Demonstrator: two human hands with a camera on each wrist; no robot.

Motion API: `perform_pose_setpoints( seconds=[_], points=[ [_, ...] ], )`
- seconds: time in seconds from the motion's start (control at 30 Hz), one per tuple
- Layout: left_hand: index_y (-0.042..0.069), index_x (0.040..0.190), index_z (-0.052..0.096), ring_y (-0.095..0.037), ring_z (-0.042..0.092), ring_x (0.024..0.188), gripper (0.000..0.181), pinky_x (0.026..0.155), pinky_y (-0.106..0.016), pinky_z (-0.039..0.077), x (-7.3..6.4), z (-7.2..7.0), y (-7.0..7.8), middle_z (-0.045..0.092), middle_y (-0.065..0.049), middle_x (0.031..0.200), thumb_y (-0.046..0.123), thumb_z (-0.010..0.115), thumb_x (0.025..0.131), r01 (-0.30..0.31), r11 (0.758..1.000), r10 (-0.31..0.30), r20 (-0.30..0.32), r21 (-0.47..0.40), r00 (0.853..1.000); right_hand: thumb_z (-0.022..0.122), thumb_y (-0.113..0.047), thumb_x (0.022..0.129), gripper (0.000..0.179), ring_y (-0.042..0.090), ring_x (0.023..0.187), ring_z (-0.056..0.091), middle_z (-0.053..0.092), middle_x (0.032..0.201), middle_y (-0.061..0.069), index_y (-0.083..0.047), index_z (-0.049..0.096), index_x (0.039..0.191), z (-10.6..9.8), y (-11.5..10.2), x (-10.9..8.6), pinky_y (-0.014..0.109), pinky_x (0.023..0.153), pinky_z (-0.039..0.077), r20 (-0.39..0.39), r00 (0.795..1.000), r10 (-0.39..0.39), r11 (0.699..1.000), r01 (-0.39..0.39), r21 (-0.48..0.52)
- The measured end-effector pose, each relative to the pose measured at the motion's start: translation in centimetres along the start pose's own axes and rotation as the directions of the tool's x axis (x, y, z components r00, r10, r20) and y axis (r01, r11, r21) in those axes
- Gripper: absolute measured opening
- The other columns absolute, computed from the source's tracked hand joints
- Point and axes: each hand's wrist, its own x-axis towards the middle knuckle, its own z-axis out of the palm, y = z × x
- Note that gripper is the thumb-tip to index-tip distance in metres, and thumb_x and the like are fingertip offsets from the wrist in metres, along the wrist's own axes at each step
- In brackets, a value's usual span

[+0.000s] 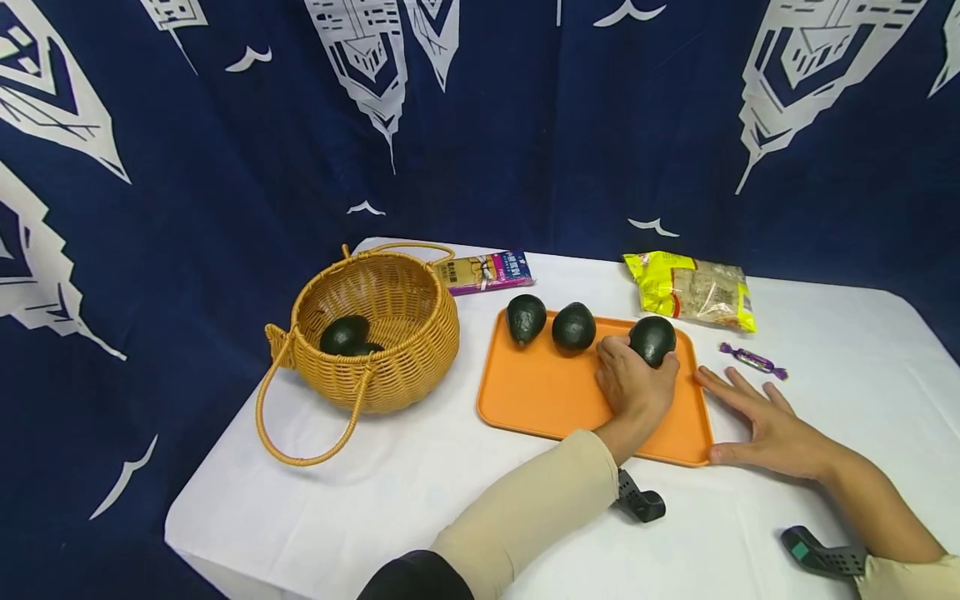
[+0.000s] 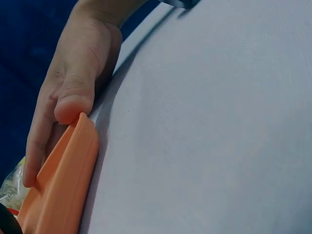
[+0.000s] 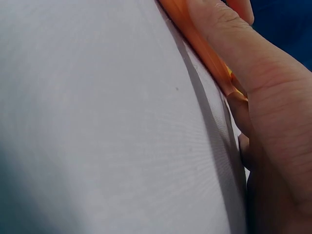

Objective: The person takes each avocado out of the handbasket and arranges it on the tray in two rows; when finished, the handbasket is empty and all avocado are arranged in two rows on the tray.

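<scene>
My left hand (image 1: pixel 633 387) grips a dark green avocado (image 1: pixel 652 340) over the right part of the orange tray (image 1: pixel 540 392), fingers on one side and thumb on the other. Two more avocados (image 1: pixel 526 319) (image 1: pixel 573 327) sit along the tray's far edge. With fingers spread, my right hand (image 1: pixel 780 437) rests at the tray's right side. Its thumb touches the near right corner, as the left wrist view shows on the tray rim (image 2: pixel 73 175). In the right wrist view, the thumb (image 3: pixel 234 39) lies against the tray's edge. Inside the wicker basket (image 1: pixel 397 379) are two avocados (image 1: pixel 345 335), one partly hidden.
A purple packet (image 1: pixel 491 272) lies behind the basket. Past the tray's far right corner is a yellow bag (image 1: pixel 693 290), with a purple wrapped candy (image 1: pixel 753 361) nearer. One basket handle (image 1: pixel 300 460) hangs down toward the white table (image 1: pixel 315 517). A blue curtain (image 1: pixel 525 167) hangs behind.
</scene>
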Motion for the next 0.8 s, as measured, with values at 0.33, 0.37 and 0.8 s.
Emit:
perform_pose_setpoints(
  seconds=[0.33, 0.37, 0.8],
  points=[
    [0.021, 0.103, 0.044, -0.013, 0.049, 0.087, 0.059, 0.087, -0.031, 0.039, -0.15, 0.55, 0.38, 0.039, 0.009, 0.097, 0.041, 0.088, 0.068, 0.042, 0.999, -0.042, -0.01, 0.0, 0.999, 0.086, -0.028, 0.079, 0.104, 0.045, 0.151, 0.001, 0.021, 0.165, 0.014, -0.016, 0.025, 0.162, -0.17, 0.05, -0.03, 0.063, 0.108, -0.021, -0.001, 1.0, 0.001, 1.0, -0.001, -0.005],
    [0.021, 0.105, 0.044, -0.013, 0.049, 0.088, 0.06, 0.087, -0.031, 0.039, -0.15, 0.53, 0.35, 0.04, 0.008, 0.098, 0.04, 0.088, 0.068, 0.039, 0.999, -0.039, -0.009, 0.002, 0.999, 0.086, -0.028, 0.079, 0.104, 0.045, 0.151, 0.0, 0.021, 0.164, 0.018, -0.016, 0.025, 0.162, -0.19, 0.03, 0.02, 0.063, 0.108, -0.022, 0.002, 1.0, 0.004, 1.0, -0.004, -0.005],
    [0.02, 0.11, 0.044, -0.015, 0.05, 0.09, 0.058, 0.085, -0.032, 0.037, 0.29, 0.7, 0.66, 0.044, 0.005, 0.103, 0.031, 0.085, 0.07, 0.037, 0.998, -0.034, -0.053, 0.046, 0.998, 0.086, -0.029, 0.079, 0.105, 0.046, 0.15, -0.001, 0.022, 0.161, 0.027, -0.016, 0.024, 0.162, -0.1, -0.19, 0.2, 0.062, 0.108, -0.022, 0.013, 1.0, 0.025, 1.0, -0.025, 0.0]
  ],
)
